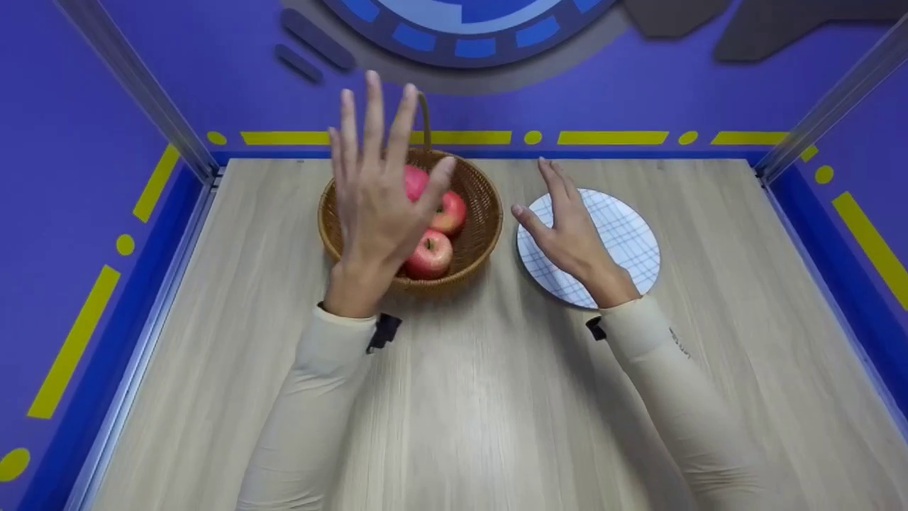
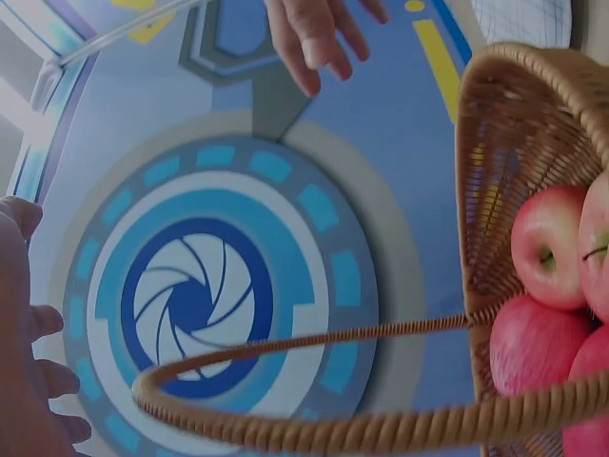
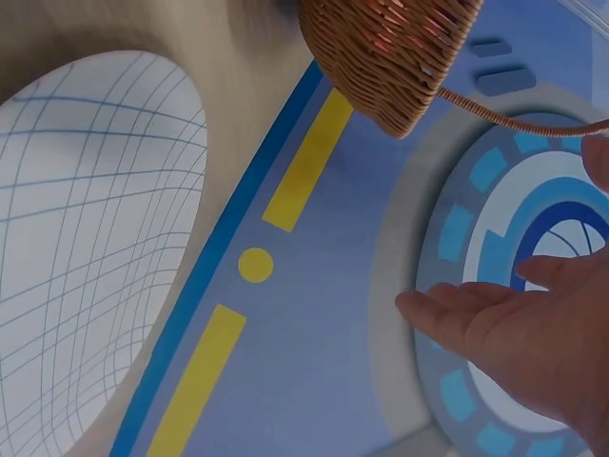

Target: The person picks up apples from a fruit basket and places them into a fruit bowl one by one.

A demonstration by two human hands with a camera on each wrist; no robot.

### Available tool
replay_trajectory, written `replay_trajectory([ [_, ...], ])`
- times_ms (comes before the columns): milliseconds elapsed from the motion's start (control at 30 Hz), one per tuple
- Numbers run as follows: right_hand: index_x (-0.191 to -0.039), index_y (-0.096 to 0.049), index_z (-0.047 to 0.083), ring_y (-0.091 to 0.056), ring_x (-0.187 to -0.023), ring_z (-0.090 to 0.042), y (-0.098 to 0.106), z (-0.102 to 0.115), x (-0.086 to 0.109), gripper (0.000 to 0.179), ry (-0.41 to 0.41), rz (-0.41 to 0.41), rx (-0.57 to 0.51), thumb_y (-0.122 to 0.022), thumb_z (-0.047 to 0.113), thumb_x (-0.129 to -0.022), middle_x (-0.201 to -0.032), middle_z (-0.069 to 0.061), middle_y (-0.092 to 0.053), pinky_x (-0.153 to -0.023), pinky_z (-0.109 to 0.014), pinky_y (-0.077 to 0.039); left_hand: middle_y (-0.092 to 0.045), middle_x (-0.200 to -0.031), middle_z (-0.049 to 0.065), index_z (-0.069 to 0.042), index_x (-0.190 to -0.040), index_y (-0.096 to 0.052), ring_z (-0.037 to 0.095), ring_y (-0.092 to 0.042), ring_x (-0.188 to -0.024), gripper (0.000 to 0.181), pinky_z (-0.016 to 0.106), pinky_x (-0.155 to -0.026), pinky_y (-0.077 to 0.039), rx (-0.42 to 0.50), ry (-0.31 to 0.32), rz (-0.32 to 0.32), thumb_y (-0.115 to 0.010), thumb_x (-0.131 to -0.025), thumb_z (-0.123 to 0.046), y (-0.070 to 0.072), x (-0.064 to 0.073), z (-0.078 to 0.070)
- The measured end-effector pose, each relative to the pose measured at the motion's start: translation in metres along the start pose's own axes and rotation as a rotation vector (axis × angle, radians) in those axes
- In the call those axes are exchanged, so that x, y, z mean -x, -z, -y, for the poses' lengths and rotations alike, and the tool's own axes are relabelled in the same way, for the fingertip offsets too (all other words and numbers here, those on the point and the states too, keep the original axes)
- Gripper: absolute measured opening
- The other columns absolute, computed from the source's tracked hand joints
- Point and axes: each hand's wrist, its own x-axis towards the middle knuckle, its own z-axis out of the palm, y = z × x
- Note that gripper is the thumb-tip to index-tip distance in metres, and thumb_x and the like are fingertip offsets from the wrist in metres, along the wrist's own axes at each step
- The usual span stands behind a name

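Observation:
A brown wicker basket (image 1: pixel 482 220) with a tall handle (image 2: pixel 314 433) stands at the back left of the table, holding several red apples (image 1: pixel 430 255). My left hand (image 1: pixel 379 195) is raised over the basket's left part, fingers spread and straight, with nothing in it. It hides part of the basket and some of the fruit. To the right lies a round white plate (image 1: pixel 631 248) with a blue checked pattern. Above its left part hovers my right hand (image 1: pixel 571 234), fingers extended and thumb apart, holding nothing. In the right wrist view the plate (image 3: pixel 95 238) is apart from that hand.
The wood-grain table (image 1: pixel 454 404) is enclosed by blue panels with yellow dashes. A back wall (image 1: pixel 603 99) rises just behind the basket and plate. Metal posts (image 1: pixel 142 85) stand at the back corners.

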Motion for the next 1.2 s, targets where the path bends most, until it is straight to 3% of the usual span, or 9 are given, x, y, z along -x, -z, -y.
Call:
replay_trajectory([
  [167, -0.171, -0.021, 0.013, -0.017, -0.161, -0.03, -0.004, 0.005, -0.004, 0.086, -0.013, 0.014, -0.007, -0.062, 0.049, -0.105, -0.175, -0.013, -0.019, -0.128, -0.051, -0.019, -0.018, -0.173, 0.021, -0.011, -0.166, -0.037, 0.037, -0.001, -0.162, 0.081, 0.046, -0.128, 0.007, 0.032, 0.079, -0.053, -0.048, -0.102, -0.06, 0.011, 0.003, 0.019],
  [467, -0.17, -0.025, 0.01, -0.025, -0.158, -0.031, -0.015, 0.007, -0.009, 0.084, -0.021, 0.001, -0.038, -0.063, 0.047, -0.105, -0.172, -0.015, -0.028, -0.127, -0.048, -0.022, -0.013, -0.175, 0.017, -0.015, -0.168, -0.033, 0.038, -0.002, -0.162, 0.081, 0.046, -0.127, 0.005, 0.106, 0.204, -0.068, -0.05, -0.102, -0.058, 0.017, 0.014, 0.048],
  [800, -0.168, -0.027, 0.006, -0.037, -0.152, -0.034, -0.028, 0.003, -0.01, 0.084, -0.049, 0.01, -0.124, -0.065, 0.045, -0.104, -0.171, -0.015, -0.031, -0.123, -0.049, -0.031, -0.013, -0.176, 0.015, -0.014, -0.169, -0.031, 0.033, -0.01, -0.161, 0.082, 0.049, -0.128, -0.007, 0.192, 0.273, -0.073, -0.056, -0.101, -0.055, 0.014, 0.03, 0.076],
  [1200, -0.168, -0.029, 0.006, -0.043, -0.148, -0.036, -0.046, -0.004, -0.005, 0.081, -0.066, 0.021, -0.215, -0.068, 0.039, -0.104, -0.167, -0.016, -0.037, -0.119, -0.049, -0.039, -0.015, -0.177, 0.005, -0.022, -0.17, -0.03, 0.031, -0.019, -0.159, 0.082, 0.061, -0.123, -0.024, 0.262, 0.43, -0.026, -0.063, -0.098, -0.042, 0.003, 0.055, 0.102],
])
